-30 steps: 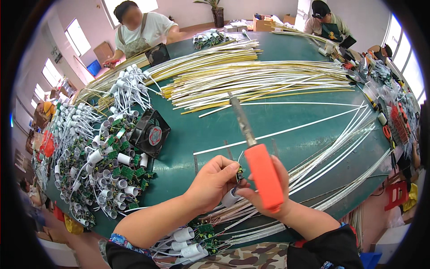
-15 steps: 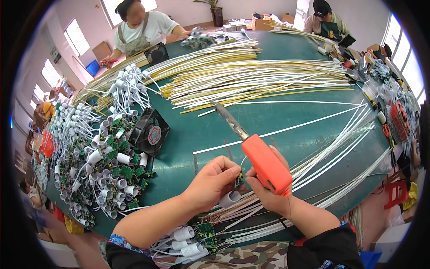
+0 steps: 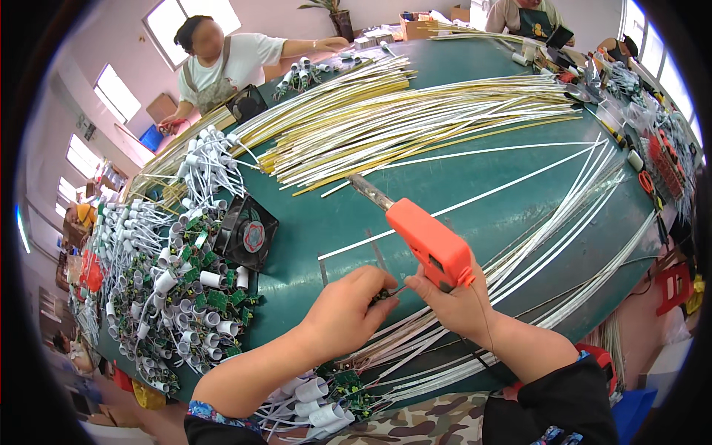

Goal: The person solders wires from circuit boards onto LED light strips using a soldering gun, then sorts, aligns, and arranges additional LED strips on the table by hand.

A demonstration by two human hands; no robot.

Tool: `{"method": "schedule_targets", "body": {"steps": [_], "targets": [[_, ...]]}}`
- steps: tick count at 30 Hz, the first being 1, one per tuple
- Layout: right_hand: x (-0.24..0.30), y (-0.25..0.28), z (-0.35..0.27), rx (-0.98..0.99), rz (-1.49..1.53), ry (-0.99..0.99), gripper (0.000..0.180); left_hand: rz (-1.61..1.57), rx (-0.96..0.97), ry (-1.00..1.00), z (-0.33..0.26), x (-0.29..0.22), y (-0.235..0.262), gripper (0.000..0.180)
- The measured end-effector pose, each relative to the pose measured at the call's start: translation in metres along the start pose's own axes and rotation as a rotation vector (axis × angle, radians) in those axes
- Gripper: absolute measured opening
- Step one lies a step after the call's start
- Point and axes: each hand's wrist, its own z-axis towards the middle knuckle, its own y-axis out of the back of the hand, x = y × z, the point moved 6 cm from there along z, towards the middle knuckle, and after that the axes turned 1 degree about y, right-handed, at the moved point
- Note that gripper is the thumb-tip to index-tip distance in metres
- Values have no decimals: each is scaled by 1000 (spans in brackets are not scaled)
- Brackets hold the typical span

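My right hand (image 3: 466, 302) is closed round an orange-red soldering gun (image 3: 429, 241), its metal barrel pointing up and away to the left over the table. A thin cord hangs from the back of its body. In my closed left hand (image 3: 343, 310) is a small circuit board (image 3: 383, 295), mostly hidden by the fingers. A thin lead runs from the board toward my right thumb; I cannot tell whether the thumb pinches it. Below my forearms, close to my body, lie white cylinders with wires (image 3: 311, 400) and green circuit boards (image 3: 348, 386).
A big heap of boards and white cylinders (image 3: 165, 280) lies at left, beside a black fan (image 3: 248, 233). Long white and yellow strips (image 3: 423, 122) cover the far middle; white wires (image 3: 534, 256) fan out at right. Two co-workers, a far-left person (image 3: 222, 74) and far-right person (image 3: 523, 18), are at the table.
My left hand has turned over the board, and the white cylinder under it no longer shows. The soldering gun has shifted up and left. The far-left person's arm now reaches out empty, the bunch set down.
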Motion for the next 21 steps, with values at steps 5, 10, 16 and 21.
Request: {"method": "schedule_targets", "body": {"steps": [5,10,16,21], "targets": [[0,10,0,-112,-18,-12,54,-19,48,62,-2,-3,0,24],[-10,11,2,-48,208,-81,38,-892,73,368,-8,24,-8,17],[0,-7,-4,80,437,-173,33,-951,114,412,-4,24,-18,16],[-3,-9,-6,107,350,-196,27,-974,171,365,-3,22,-28,17]]}}
